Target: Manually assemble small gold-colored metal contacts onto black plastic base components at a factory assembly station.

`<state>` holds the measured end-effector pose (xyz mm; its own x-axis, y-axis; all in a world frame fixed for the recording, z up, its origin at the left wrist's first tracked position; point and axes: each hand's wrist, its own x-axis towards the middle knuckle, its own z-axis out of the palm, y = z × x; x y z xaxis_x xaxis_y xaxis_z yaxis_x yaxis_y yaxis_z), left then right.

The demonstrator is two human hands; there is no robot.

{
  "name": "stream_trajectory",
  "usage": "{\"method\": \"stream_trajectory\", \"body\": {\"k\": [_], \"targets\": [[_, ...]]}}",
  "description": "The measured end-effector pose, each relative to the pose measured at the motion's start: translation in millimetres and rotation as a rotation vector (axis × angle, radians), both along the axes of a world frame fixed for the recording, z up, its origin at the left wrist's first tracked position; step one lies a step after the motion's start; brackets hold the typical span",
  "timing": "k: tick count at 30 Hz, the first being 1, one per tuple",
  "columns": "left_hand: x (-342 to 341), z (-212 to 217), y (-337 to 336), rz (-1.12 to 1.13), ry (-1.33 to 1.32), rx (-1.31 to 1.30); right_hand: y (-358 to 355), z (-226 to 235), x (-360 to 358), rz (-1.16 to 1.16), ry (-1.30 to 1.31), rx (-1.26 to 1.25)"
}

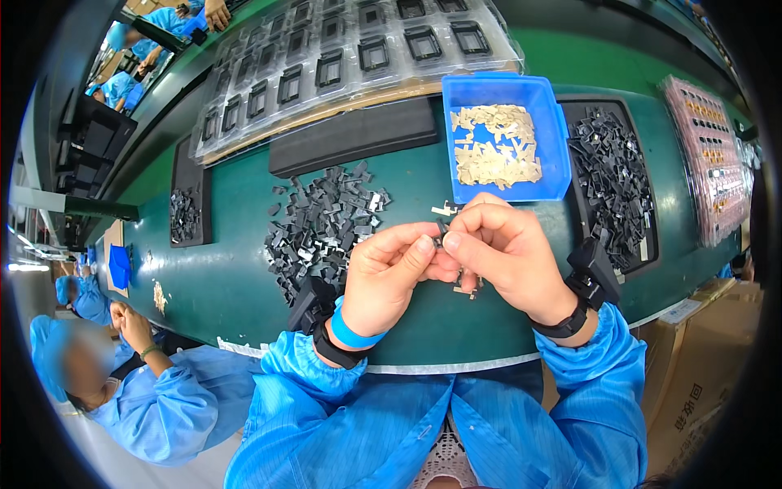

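Note:
My left hand (pixel 387 273) and my right hand (pixel 509 257) meet over the green table, pinching a small black plastic part (pixel 441 235) between their fingertips. Most of that part is covered by the fingers. Just beyond the fingertips lies a small pale metal piece (pixel 445 209). Under my right hand's fingers, more small metal-and-black pieces (pixel 468 289) show partly. Left of my left hand spreads a heap of small black plastic parts (pixel 322 224). Beyond my right hand stands a blue bin (pixel 554 175) holding many pale, flat pieces (pixel 497 147).
A black tray (pixel 650 244) of small black parts sits at right, beside stacked pink trays (pixel 705 159). Clear trays of black frames (pixel 330 69) and a black foam block (pixel 354 134) lie at the back. Another person (pixel 155 391) sits at left; a cardboard box (pixel 709 367) stands at right.

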<state>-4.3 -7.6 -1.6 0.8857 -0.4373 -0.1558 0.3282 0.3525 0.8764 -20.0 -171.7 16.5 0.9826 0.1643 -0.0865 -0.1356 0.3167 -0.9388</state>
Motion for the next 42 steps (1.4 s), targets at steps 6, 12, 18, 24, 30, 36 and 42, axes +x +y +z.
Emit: {"method": "stream_trajectory", "body": {"k": [6,12,18,24,30,36,42], "targets": [[-4.4,-2.2,-3.5,0.028,-0.03,-0.11,6.3,-15.5,2.0,-0.164,-0.188,-0.182],[-5.8,-4.7,-2.8,0.057,-0.04,-0.067,7.6,-14.8,0.6,-0.221,-0.313,-0.323],[-0.9,-5.1,-1.1,0.007,0.077,-0.171,4.1,-14.2,0.3,-0.165,-0.249,-0.218],[0.8,3.0,-1.3,0.014,0.057,-0.104,-5.3,-0.7,3.8,-0.027,0.049,-0.039],[1.6,3.6,2.5,0.012,-0.255,0.12,-5.8,1.8,4.0,0.032,0.09,0.016],[-2.6,4.2,-0.4,0.072,-0.355,0.121,-4.2,-1.7,3.4,0.056,0.131,0.019],[-4.4,4.9,-3.0,0.11,-0.416,0.17,-1.9,-4.5,5.4,0.046,0.105,0.001]]}}
